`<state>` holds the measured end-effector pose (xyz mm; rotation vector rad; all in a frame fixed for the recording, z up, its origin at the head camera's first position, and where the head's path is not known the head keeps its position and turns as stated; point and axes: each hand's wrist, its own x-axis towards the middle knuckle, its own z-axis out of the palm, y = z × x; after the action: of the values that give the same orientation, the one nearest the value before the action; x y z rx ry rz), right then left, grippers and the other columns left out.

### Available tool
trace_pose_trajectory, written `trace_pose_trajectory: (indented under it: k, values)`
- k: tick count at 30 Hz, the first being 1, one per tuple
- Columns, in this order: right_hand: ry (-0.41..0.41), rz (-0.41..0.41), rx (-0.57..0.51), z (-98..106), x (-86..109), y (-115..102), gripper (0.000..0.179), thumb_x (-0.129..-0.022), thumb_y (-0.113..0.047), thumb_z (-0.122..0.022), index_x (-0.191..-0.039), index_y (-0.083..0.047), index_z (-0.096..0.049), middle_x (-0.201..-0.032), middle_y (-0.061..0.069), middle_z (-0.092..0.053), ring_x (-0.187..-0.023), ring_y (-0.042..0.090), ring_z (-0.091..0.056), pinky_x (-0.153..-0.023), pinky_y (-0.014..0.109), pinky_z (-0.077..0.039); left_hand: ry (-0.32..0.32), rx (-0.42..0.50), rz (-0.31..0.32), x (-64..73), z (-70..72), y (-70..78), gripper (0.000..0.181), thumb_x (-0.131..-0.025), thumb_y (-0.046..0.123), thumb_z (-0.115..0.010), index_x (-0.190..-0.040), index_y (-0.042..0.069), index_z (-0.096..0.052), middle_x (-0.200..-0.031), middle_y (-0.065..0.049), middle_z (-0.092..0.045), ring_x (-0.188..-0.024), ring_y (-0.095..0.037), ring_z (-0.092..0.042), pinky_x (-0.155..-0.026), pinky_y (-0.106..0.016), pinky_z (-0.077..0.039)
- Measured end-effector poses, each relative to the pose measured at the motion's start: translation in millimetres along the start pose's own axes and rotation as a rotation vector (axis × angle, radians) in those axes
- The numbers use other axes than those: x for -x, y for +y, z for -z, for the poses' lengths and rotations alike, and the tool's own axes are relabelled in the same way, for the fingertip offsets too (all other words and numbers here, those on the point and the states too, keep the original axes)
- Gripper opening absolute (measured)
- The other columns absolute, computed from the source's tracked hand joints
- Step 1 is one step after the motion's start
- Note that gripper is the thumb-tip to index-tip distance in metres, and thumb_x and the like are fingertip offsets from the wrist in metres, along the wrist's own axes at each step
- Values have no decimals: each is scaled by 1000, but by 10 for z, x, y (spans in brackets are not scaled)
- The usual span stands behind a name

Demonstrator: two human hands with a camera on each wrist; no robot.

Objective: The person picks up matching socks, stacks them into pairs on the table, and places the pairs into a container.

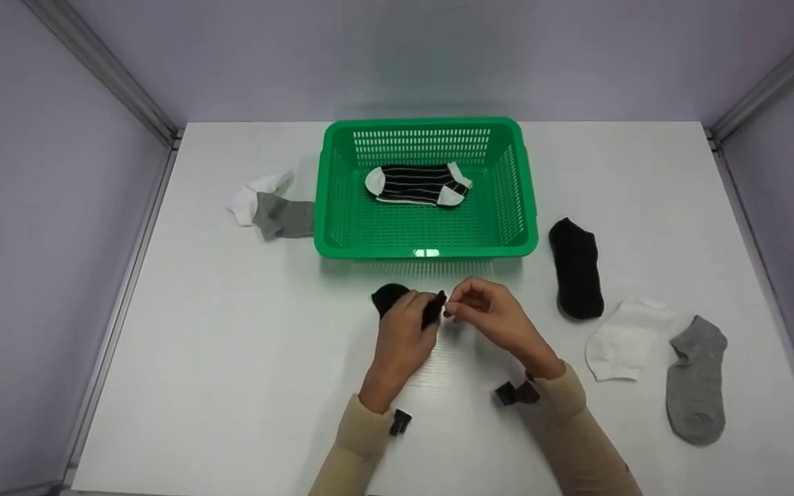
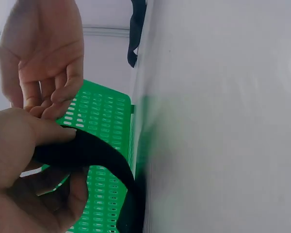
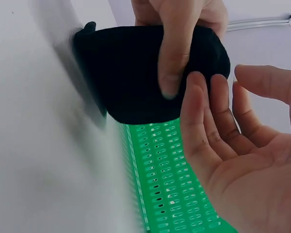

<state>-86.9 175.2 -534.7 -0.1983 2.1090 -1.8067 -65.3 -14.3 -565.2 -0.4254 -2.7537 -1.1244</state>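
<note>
My left hand (image 1: pixel 404 337) grips a black sock (image 1: pixel 389 297) in front of the basket. In the left wrist view the thumb lies on top of the black fabric (image 2: pixel 94 150), with the other fingers underneath. One end of the sock hangs down to the table. Close by on the right is my right hand (image 1: pixel 497 317). The right wrist view has its fingertips (image 3: pixel 196 82) at the sock's edge, while the thumb stands apart from the fabric. The fingers there are loosely bent, not closed round the sock.
A green basket (image 1: pixel 426 253) behind the hands contains black-and-white striped socks (image 1: pixel 414 184). Left of it lie a white sock (image 1: pixel 245 203) and a grey sock (image 1: pixel 293 219). On the right are a black sock (image 1: pixel 576 269), a white sock (image 1: pixel 624 341) and a grey sock (image 1: pixel 697 386).
</note>
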Motion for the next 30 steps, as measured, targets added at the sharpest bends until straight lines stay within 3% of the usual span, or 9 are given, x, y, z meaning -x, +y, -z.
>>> trace_pose_trajectory:
  k: [5, 8, 13, 15, 18, 23, 25, 30]
  values:
    - [87, -39, 21, 25, -33, 98, 15, -100, -16, -72, -108, -4, -68, -105, 6, -71, -99, 31, -69, -88, 35, -59, -26, 179, 60, -52, 96, -10, 15, -100, 13, -71, -113, 5, -74, -107, -8, -77, -100, -19, -74, -85, -36, -61]
    - [82, -60, 50, 32, -72, 159, 28, -101, -23, -72, -121, -5, -65, -123, 12, -68, -118, 29, -66, -98, 37, -57, -57, 325, 100, -76, 183, -5, 19, -103, 19, -68, -114, 5, -74, -106, -9, -78, -95, -17, -74, -81, -34, -60]
    - [-72, -18, 40, 42, -94, 229, 49, -105, -28, -66, -149, -9, -54, -155, 14, -53, -147, 33, -50, -118, 51, -45, -108, 593, 183, -87, 351, 18, 25, -104, 27, -68, -120, 9, -73, -108, -7, -78, -96, -15, -73, -84, -32, -60]
    - [-144, 14, 41, 52, -88, 247, 45, -107, -28, -63, -149, -12, -55, -153, 10, -56, -146, 29, -51, -120, 49, -43, -121, 698, 217, -99, 414, 18, 27, -103, 28, -69, -122, 9, -73, -112, -9, -77, -103, -17, -73, -91, -34, -59]
    - [-234, 39, 59, 75, -71, 264, 32, -107, -28, -62, -135, -13, -66, -137, 5, -67, -134, 20, -58, -119, 38, -41, -114, 826, 268, -110, 484, -6, 27, -101, 25, -72, -121, 6, -73, -114, -11, -76, -107, -19, -71, -97, -35, -57]
    - [-303, -19, 30, 141, -22, 263, 21, -100, -26, -73, -112, -9, -71, -105, 1, -71, -100, 15, -63, -95, 28, -48, -37, 891, 338, -115, 572, -92, 23, -100, 18, -73, -117, 3, -73, -111, -11, -75, -105, -19, -70, -96, -33, -57]
    - [-287, -53, 4, 173, -15, 264, 23, -97, -25, -77, -109, -8, -69, -101, 1, -69, -94, 15, -60, -88, 28, -48, -6, 884, 373, -113, 601, -143, 22, -100, 18, -72, -117, 3, -73, -111, -10, -75, -106, -19, -70, -97, -33, -56]
    - [-183, -107, -93, 251, -29, 292, 25, -94, -22, -80, -106, -6, -64, -98, -4, -68, -92, 9, -62, -85, 29, -56, 50, 815, 477, -109, 634, -293, 26, -102, 21, -70, -122, 4, -73, -122, -11, -75, -119, -20, -69, -107, -37, -53]
